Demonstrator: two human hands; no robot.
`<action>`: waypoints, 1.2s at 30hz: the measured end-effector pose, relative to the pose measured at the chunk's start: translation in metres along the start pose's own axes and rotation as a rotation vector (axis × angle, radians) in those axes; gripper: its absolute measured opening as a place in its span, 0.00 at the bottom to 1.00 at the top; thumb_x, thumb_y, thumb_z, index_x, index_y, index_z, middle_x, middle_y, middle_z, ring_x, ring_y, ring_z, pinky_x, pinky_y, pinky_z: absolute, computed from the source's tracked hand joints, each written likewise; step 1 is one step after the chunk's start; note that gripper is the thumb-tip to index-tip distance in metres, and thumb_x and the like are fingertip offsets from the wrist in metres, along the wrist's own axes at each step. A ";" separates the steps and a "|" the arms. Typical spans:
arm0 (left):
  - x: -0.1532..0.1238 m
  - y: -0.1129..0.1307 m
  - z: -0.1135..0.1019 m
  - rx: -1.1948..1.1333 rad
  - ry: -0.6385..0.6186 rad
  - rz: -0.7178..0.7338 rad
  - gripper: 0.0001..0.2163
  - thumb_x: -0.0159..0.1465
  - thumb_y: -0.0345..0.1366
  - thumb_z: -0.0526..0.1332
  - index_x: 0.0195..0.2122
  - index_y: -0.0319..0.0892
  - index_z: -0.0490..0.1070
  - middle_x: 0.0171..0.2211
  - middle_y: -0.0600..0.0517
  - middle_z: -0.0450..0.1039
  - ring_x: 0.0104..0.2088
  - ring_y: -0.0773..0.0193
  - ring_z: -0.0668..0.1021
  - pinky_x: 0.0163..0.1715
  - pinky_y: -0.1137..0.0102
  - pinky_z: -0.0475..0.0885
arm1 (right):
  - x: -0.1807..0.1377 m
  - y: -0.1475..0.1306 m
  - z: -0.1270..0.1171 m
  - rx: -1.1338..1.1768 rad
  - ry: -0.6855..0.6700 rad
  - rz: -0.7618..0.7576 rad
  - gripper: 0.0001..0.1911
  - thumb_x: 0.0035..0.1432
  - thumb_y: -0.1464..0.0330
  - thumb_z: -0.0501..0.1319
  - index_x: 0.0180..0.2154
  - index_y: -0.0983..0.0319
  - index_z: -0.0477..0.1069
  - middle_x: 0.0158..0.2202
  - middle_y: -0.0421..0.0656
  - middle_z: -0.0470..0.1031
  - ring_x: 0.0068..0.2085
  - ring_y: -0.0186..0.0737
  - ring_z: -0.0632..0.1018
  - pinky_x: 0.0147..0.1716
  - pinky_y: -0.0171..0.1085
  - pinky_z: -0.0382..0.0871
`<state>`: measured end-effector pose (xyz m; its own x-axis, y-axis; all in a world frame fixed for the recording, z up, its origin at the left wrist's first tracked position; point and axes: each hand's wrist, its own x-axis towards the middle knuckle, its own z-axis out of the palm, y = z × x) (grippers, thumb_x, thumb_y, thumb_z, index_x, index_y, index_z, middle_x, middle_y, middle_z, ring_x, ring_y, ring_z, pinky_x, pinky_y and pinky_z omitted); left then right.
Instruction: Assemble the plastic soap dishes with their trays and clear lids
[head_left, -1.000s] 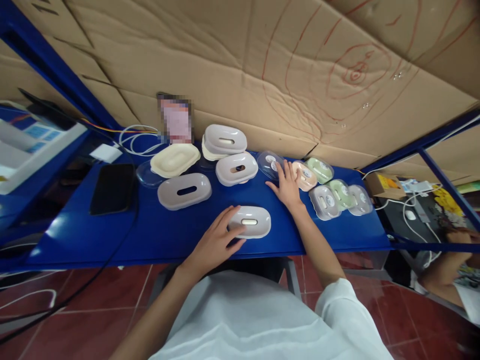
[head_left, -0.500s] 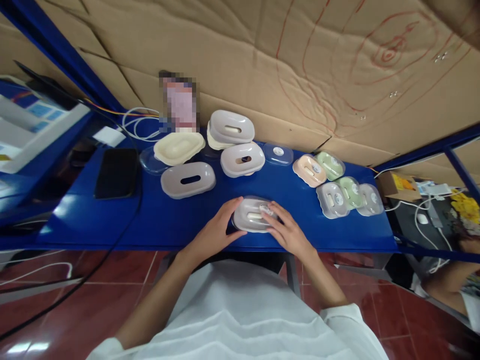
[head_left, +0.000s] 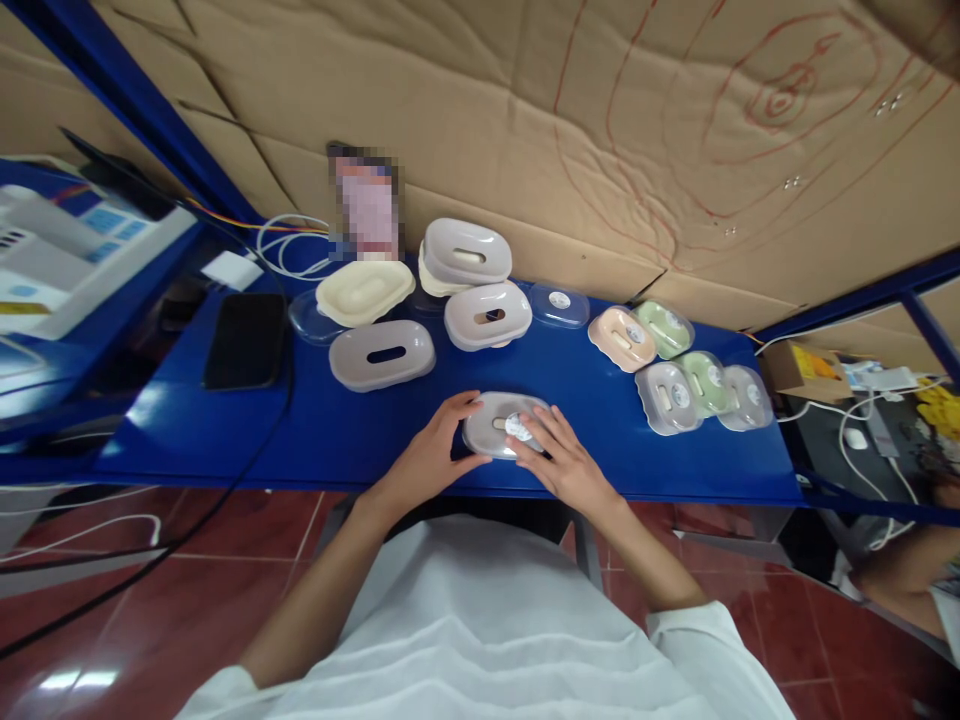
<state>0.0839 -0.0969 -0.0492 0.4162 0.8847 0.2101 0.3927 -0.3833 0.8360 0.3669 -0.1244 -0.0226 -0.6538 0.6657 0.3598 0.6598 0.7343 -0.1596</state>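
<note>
Near the front edge of the blue table lies a grey oval soap dish [head_left: 486,436] under a clear plastic lid with a round white label [head_left: 517,427]. My left hand [head_left: 435,450] grips its left end, thumb at the near side and fingers at the far side. Over the right end, my right hand [head_left: 564,462] has its fingers curled onto the lid and rim, covering that part. Whether the lid sits fully down cannot be made out. Beyond my hands are a grey slotted dish part [head_left: 349,360] and a paler slotted one [head_left: 469,332].
At the right stand several lidded soap dishes, among them a peach one [head_left: 611,345] and a green one [head_left: 664,325]. Farther back are a cream tray [head_left: 367,290], a loose clear lid [head_left: 559,310] and a grey part [head_left: 450,240]. A black phone [head_left: 244,340] and cable lie left.
The lid's label has shifted left and nearer over the dish, and my right fingers have moved slightly with it. My left hand stays at the left end. The view has shifted slightly.
</note>
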 end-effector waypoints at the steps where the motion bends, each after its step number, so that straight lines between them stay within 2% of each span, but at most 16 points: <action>1: 0.000 -0.001 0.000 -0.003 0.003 0.000 0.33 0.68 0.40 0.72 0.70 0.53 0.58 0.72 0.42 0.62 0.72 0.48 0.69 0.71 0.48 0.67 | 0.001 0.000 -0.002 0.016 -0.015 0.009 0.35 0.72 0.70 0.65 0.74 0.50 0.60 0.71 0.47 0.69 0.77 0.51 0.60 0.76 0.62 0.57; 8: 0.001 0.000 0.001 0.000 -0.010 0.005 0.35 0.67 0.41 0.72 0.71 0.53 0.57 0.72 0.41 0.62 0.73 0.48 0.68 0.72 0.48 0.66 | 0.003 0.000 -0.004 0.073 -0.113 0.133 0.29 0.73 0.65 0.64 0.71 0.45 0.66 0.73 0.45 0.66 0.77 0.53 0.60 0.75 0.63 0.59; 11: 0.001 0.002 0.001 0.012 -0.019 -0.001 0.35 0.68 0.41 0.71 0.72 0.53 0.56 0.73 0.40 0.61 0.73 0.48 0.67 0.72 0.48 0.65 | -0.002 -0.001 0.001 0.073 -0.081 0.158 0.29 0.71 0.61 0.66 0.70 0.44 0.68 0.76 0.45 0.60 0.79 0.59 0.53 0.72 0.67 0.62; 14: -0.002 0.008 -0.002 0.035 -0.028 -0.019 0.37 0.70 0.42 0.69 0.75 0.54 0.52 0.77 0.41 0.54 0.76 0.48 0.62 0.73 0.49 0.64 | -0.009 0.009 -0.005 0.088 -0.011 0.182 0.29 0.71 0.62 0.65 0.71 0.44 0.66 0.78 0.43 0.56 0.79 0.58 0.53 0.71 0.64 0.66; 16: -0.003 0.011 -0.004 0.041 -0.016 -0.030 0.36 0.72 0.42 0.67 0.76 0.56 0.50 0.78 0.42 0.51 0.77 0.49 0.60 0.73 0.50 0.64 | -0.013 0.029 -0.017 0.041 0.092 0.241 0.29 0.72 0.63 0.64 0.71 0.44 0.66 0.77 0.43 0.58 0.78 0.57 0.56 0.72 0.65 0.64; 18: -0.003 0.015 -0.006 0.048 -0.016 -0.039 0.34 0.74 0.43 0.64 0.76 0.56 0.50 0.77 0.43 0.52 0.76 0.50 0.62 0.73 0.51 0.65 | -0.016 0.061 -0.033 -0.075 0.229 0.364 0.28 0.72 0.61 0.63 0.70 0.46 0.67 0.76 0.45 0.59 0.78 0.60 0.56 0.72 0.69 0.60; 21: -0.002 0.017 -0.006 0.075 -0.050 -0.036 0.28 0.76 0.43 0.61 0.75 0.56 0.55 0.76 0.44 0.55 0.74 0.51 0.65 0.71 0.52 0.67 | -0.016 0.123 -0.054 -0.260 0.381 0.588 0.27 0.74 0.54 0.59 0.69 0.55 0.70 0.74 0.56 0.61 0.77 0.63 0.58 0.73 0.67 0.57; 23: -0.003 0.018 -0.005 0.096 -0.054 -0.026 0.25 0.76 0.42 0.60 0.73 0.55 0.59 0.76 0.45 0.56 0.73 0.51 0.68 0.70 0.52 0.69 | -0.008 0.155 -0.061 -0.312 0.391 0.692 0.31 0.74 0.51 0.56 0.68 0.61 0.71 0.74 0.63 0.60 0.76 0.66 0.58 0.72 0.66 0.55; 26: -0.004 0.018 -0.005 0.155 0.030 -0.001 0.23 0.76 0.42 0.59 0.71 0.55 0.62 0.75 0.45 0.57 0.72 0.52 0.69 0.70 0.52 0.71 | 0.021 0.167 -0.059 -0.365 0.330 0.748 0.37 0.75 0.49 0.53 0.74 0.64 0.60 0.77 0.64 0.52 0.77 0.69 0.53 0.69 0.75 0.51; 27: -0.002 0.018 -0.006 0.192 0.075 0.016 0.23 0.76 0.41 0.59 0.71 0.55 0.62 0.75 0.45 0.58 0.72 0.51 0.68 0.70 0.51 0.70 | 0.034 0.162 -0.054 -0.376 0.294 0.720 0.37 0.75 0.50 0.52 0.76 0.63 0.56 0.78 0.62 0.50 0.78 0.69 0.51 0.69 0.77 0.49; 29: 0.008 0.020 -0.010 0.297 0.153 0.063 0.25 0.76 0.40 0.58 0.73 0.53 0.60 0.75 0.43 0.57 0.74 0.48 0.65 0.71 0.48 0.67 | 0.064 0.144 -0.042 -0.347 0.173 0.584 0.34 0.77 0.56 0.50 0.77 0.59 0.52 0.79 0.56 0.50 0.79 0.62 0.49 0.72 0.74 0.45; 31: 0.029 0.023 -0.017 0.417 0.187 0.107 0.28 0.76 0.38 0.58 0.75 0.51 0.56 0.77 0.42 0.55 0.76 0.44 0.60 0.73 0.44 0.63 | 0.091 0.127 -0.026 -0.271 0.025 0.437 0.32 0.77 0.62 0.47 0.77 0.59 0.53 0.79 0.52 0.53 0.79 0.55 0.51 0.75 0.67 0.42; 33: 0.057 0.026 -0.025 0.514 0.199 0.110 0.29 0.75 0.37 0.58 0.76 0.48 0.56 0.77 0.41 0.55 0.77 0.40 0.58 0.73 0.41 0.60 | 0.111 0.118 -0.009 -0.203 -0.087 0.396 0.32 0.75 0.67 0.47 0.77 0.61 0.53 0.78 0.53 0.56 0.78 0.53 0.54 0.75 0.65 0.42; 35: 0.085 0.027 -0.033 0.583 0.203 0.102 0.27 0.74 0.34 0.58 0.74 0.44 0.60 0.74 0.39 0.62 0.75 0.39 0.62 0.73 0.38 0.57 | 0.118 0.118 0.005 -0.164 -0.136 0.442 0.32 0.74 0.67 0.48 0.76 0.62 0.56 0.75 0.55 0.61 0.76 0.56 0.60 0.74 0.67 0.44; 36: 0.096 0.028 -0.037 0.609 0.172 0.099 0.24 0.74 0.33 0.58 0.71 0.42 0.66 0.70 0.39 0.68 0.73 0.38 0.66 0.72 0.37 0.57 | 0.117 0.119 0.010 -0.152 -0.141 0.466 0.31 0.74 0.67 0.49 0.75 0.62 0.58 0.73 0.56 0.64 0.74 0.56 0.63 0.73 0.68 0.46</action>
<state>0.1043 -0.0129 0.0128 0.3564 0.8480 0.3923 0.7761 -0.5025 0.3811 0.3652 0.0425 -0.0083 -0.3135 0.9372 0.1528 0.9331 0.3339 -0.1338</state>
